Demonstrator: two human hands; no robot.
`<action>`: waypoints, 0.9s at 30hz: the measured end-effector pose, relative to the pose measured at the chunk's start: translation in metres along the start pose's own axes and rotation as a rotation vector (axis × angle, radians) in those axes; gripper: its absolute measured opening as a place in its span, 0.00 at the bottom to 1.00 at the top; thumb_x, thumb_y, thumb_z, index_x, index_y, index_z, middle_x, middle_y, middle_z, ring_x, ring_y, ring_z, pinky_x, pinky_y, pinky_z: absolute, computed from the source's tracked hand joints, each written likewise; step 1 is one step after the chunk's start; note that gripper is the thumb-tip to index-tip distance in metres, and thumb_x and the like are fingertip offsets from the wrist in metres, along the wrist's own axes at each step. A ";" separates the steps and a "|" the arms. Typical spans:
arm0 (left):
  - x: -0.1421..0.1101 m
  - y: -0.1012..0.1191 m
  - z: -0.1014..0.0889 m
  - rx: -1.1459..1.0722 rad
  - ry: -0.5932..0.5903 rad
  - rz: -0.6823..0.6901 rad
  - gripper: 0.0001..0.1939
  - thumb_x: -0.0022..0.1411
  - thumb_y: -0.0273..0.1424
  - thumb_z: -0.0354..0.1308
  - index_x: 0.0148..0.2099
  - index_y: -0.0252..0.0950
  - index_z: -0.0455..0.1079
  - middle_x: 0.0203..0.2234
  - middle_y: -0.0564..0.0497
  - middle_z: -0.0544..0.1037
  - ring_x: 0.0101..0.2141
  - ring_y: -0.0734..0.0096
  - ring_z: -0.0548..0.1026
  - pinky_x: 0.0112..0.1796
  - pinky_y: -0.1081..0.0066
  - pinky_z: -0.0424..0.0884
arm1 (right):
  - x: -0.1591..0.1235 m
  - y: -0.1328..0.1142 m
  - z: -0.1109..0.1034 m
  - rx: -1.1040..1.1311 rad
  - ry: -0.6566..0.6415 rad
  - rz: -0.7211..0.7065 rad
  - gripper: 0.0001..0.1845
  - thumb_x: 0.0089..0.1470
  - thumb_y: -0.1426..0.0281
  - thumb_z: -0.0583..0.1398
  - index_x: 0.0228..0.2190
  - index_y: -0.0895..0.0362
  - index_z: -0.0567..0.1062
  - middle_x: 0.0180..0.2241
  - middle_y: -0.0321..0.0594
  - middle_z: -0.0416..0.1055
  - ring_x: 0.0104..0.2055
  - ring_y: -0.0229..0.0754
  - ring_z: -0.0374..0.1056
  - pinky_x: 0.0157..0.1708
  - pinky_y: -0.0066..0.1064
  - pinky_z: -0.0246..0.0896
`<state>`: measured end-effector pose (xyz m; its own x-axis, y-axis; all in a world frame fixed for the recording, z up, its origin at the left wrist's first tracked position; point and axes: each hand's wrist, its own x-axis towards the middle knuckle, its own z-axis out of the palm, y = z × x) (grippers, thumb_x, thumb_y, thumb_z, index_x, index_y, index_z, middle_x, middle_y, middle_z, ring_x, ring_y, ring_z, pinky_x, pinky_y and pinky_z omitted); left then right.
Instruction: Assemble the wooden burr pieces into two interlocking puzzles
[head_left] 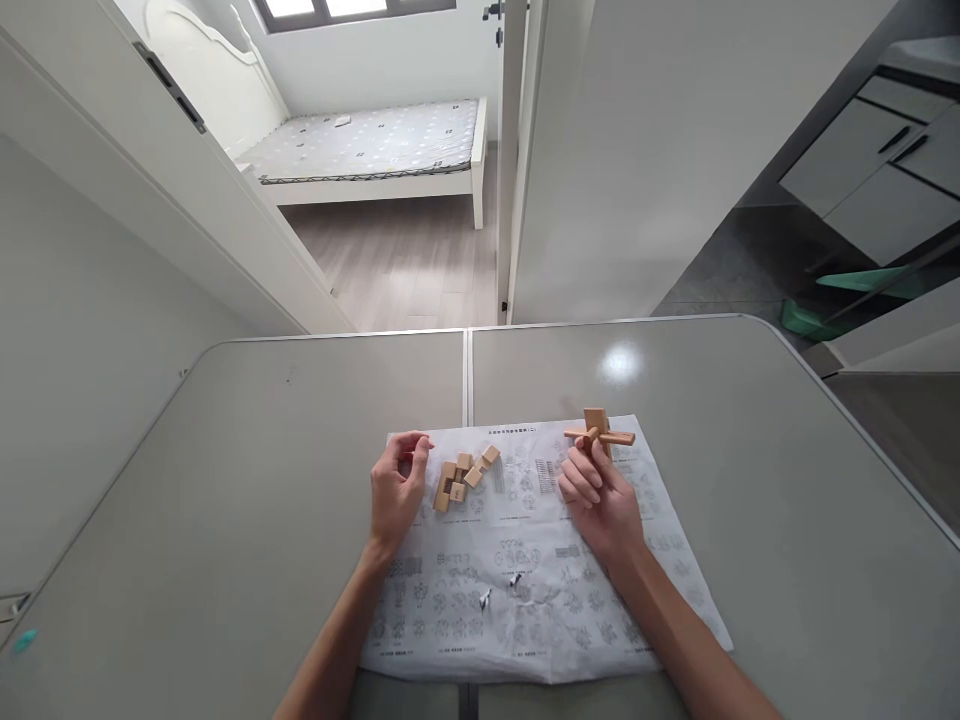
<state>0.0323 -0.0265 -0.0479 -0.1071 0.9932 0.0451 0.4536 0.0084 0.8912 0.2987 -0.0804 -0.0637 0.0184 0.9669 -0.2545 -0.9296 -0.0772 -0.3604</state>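
Observation:
My right hand (604, 495) is closed around the lower end of a partly assembled wooden burr puzzle (595, 420), whose light-brown bars cross one another above the fingers. The lower part of the puzzle is hidden in the hand. To the left, my left hand (397, 490) is held with its fingers curled and the thumb near the fingertips; nothing shows in it. Just right of that hand, several loose notched wooden puzzle pieces (444, 487) lie in a small cluster. Under both hands spreads a creased printed instruction sheet (525, 640) with rows of small diagrams.
Two small crumpled grey-white scraps (485, 599) lie on the sheet's lower middle. The grey table (300, 480) has a metal rim and a seam down its middle. Beyond it stand a white wall (622, 160) and, through a doorway, a bed (375, 145).

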 end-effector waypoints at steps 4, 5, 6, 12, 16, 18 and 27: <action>-0.001 0.000 0.001 0.027 0.004 0.011 0.16 0.70 0.46 0.57 0.44 0.38 0.75 0.36 0.50 0.81 0.35 0.66 0.77 0.36 0.70 0.72 | 0.001 -0.001 0.001 0.035 0.018 0.008 0.03 0.68 0.71 0.62 0.38 0.55 0.74 0.21 0.26 0.55 0.17 0.30 0.50 0.17 0.20 0.60; -0.001 0.000 0.001 0.031 0.002 0.012 0.16 0.70 0.46 0.57 0.44 0.38 0.75 0.36 0.50 0.81 0.34 0.66 0.77 0.36 0.70 0.72 | 0.001 -0.001 0.001 0.036 0.025 0.007 0.03 0.67 0.70 0.63 0.37 0.55 0.74 0.21 0.26 0.55 0.17 0.30 0.50 0.16 0.20 0.60; -0.001 0.000 0.001 0.034 0.000 0.015 0.16 0.70 0.46 0.57 0.44 0.38 0.75 0.36 0.50 0.81 0.34 0.66 0.77 0.36 0.70 0.72 | 0.001 -0.001 0.001 0.034 0.031 0.005 0.04 0.67 0.70 0.63 0.37 0.55 0.74 0.20 0.26 0.55 0.17 0.30 0.50 0.16 0.20 0.60; -0.001 0.000 0.001 0.048 -0.008 0.031 0.15 0.70 0.45 0.57 0.44 0.38 0.75 0.35 0.51 0.80 0.33 0.68 0.76 0.35 0.71 0.70 | 0.002 0.000 -0.002 -0.057 -0.008 0.048 0.08 0.65 0.64 0.65 0.37 0.56 0.76 0.21 0.26 0.54 0.17 0.30 0.46 0.16 0.19 0.57; -0.001 -0.001 0.001 0.061 -0.009 0.041 0.15 0.70 0.45 0.57 0.42 0.38 0.75 0.33 0.52 0.79 0.30 0.70 0.73 0.33 0.71 0.69 | 0.000 0.003 -0.002 -0.235 -0.042 0.130 0.09 0.64 0.62 0.66 0.36 0.55 0.76 0.22 0.27 0.53 0.18 0.30 0.44 0.14 0.20 0.50; -0.001 -0.001 0.002 0.074 -0.012 0.048 0.15 0.71 0.45 0.57 0.42 0.38 0.75 0.33 0.52 0.79 0.28 0.71 0.71 0.32 0.71 0.68 | 0.000 0.005 -0.001 -0.318 -0.062 0.150 0.10 0.64 0.61 0.66 0.36 0.55 0.75 0.22 0.27 0.54 0.18 0.30 0.46 0.15 0.21 0.48; -0.003 -0.004 0.003 0.158 -0.066 0.092 0.14 0.71 0.43 0.57 0.41 0.39 0.75 0.29 0.53 0.77 0.26 0.72 0.68 0.32 0.71 0.67 | -0.005 0.013 -0.004 -0.566 -0.205 0.141 0.10 0.67 0.60 0.62 0.38 0.54 0.74 0.22 0.28 0.60 0.19 0.32 0.53 0.19 0.26 0.48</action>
<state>0.0337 -0.0296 -0.0532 -0.0031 0.9961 0.0886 0.5930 -0.0695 0.8022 0.2878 -0.0873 -0.0709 -0.2137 0.9606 -0.1774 -0.5772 -0.2707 -0.7704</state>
